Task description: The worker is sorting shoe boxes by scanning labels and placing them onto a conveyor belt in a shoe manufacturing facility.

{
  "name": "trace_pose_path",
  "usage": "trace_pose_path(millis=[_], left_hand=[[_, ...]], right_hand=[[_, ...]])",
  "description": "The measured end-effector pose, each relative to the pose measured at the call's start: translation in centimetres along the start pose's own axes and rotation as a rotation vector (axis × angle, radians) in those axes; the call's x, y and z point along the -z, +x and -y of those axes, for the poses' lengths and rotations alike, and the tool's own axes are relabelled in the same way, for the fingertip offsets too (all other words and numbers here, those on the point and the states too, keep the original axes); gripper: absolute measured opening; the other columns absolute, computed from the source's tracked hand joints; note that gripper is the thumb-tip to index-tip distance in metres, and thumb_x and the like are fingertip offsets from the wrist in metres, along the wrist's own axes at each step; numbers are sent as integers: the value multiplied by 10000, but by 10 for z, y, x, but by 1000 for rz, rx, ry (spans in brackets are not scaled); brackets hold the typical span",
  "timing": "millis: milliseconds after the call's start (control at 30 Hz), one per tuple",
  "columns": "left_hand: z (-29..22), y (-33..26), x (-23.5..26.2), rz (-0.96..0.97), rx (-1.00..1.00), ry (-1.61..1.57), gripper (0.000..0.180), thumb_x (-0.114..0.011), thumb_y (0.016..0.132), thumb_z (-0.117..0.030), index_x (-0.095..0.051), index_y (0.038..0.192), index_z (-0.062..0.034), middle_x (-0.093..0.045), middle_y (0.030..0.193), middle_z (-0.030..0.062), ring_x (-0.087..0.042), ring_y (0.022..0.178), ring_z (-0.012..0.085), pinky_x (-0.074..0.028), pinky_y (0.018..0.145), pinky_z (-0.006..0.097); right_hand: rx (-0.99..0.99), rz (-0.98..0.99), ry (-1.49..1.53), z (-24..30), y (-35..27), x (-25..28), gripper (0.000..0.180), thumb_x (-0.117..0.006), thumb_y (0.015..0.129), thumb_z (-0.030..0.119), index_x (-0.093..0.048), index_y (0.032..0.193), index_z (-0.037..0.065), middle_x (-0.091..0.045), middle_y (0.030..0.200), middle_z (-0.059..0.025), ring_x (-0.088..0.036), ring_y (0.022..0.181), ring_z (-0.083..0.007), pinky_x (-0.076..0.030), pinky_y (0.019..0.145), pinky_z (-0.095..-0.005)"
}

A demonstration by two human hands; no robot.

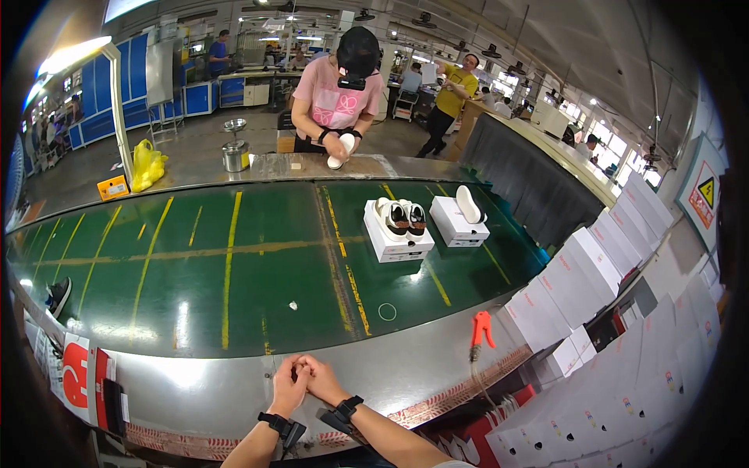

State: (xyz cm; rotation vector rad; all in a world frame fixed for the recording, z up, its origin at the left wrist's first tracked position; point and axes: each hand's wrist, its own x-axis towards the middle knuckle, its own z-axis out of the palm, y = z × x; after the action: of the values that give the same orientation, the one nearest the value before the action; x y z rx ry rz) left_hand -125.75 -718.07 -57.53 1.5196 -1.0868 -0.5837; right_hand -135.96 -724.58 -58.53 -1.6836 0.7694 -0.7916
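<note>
My left hand (288, 384) and my right hand (320, 378) rest together on the metal edge (195, 382) of a green conveyor belt (257, 265), fingers closed and touching each other, nothing visible in them. Both wrists wear black bands. On the belt beyond sit a white shoebox (396, 238) with a pair of white shoes on top and a second white box (458, 220) carrying one white shoe.
Across the belt a person in a pink shirt (337, 93) holds a white shoe. An orange-handled tool (481, 327) lies on the metal edge at right. Stacks of white shoeboxes (624, 312) fill the right side. A yellow bag (147, 165) and metal pot (235, 156) stand far left.
</note>
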Motion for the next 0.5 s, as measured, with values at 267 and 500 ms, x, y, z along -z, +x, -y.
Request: trace_pose_path(millis=[267,500], left_hand=[[17,1,0,-58,-48,7,300,-655,882,-137,-624,1157,-20,-688,910,124,-668,796,216,-538,746,333],[4,1,-1,38,87,21,321,-684,879,-183,-619,1160,-41,-684,932,148,-672,803,228,-532,714,347]], right_hand=[[-1,29,58,-3,3,-8,126,-610,915,98,-610,1030,48,-648,807,-24,-599,727,-96,-507,659,-269],[10,-39,14,-5,2,0,100,-605,915,79,-594,1007,43,-663,804,-48,-608,690,-111,-499,631,-279]])
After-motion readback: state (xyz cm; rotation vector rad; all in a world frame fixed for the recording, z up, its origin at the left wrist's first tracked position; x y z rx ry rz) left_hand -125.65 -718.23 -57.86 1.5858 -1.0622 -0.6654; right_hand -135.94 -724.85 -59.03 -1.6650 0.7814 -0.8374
